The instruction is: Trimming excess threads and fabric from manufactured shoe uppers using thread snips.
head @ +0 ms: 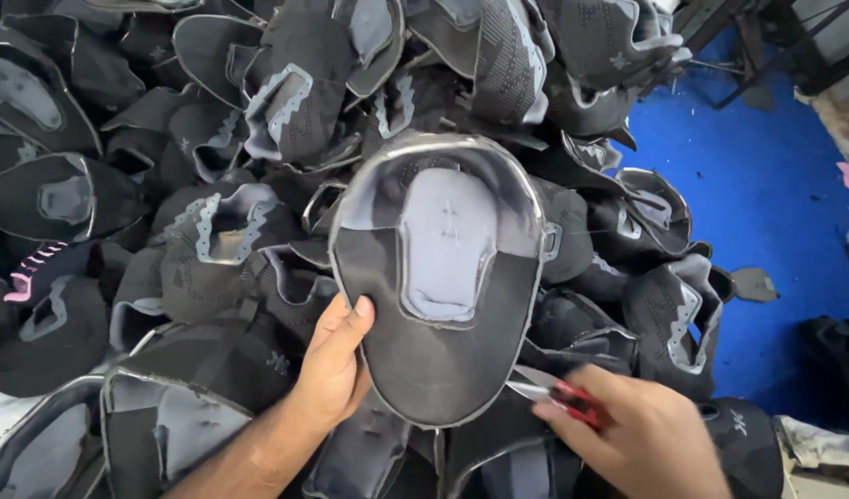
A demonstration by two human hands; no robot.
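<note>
My left hand (336,362) grips the lower left edge of a black knitted shoe upper (397,342) held flat, inside facing up, with a grey lining patch (445,242) in its middle. My right hand (641,439) is shut on small red-handled scissors (563,395). Their blades touch the upper's lower right edge. The upper's rim is trimmed in pale grey.
A big heap of similar black and grey shoe uppers (212,231) fills the left and top of the view. One piece with pink stitching (31,268) lies at the far left. A blue floor (766,203) shows on the right, with a small dark scrap (752,285) on it.
</note>
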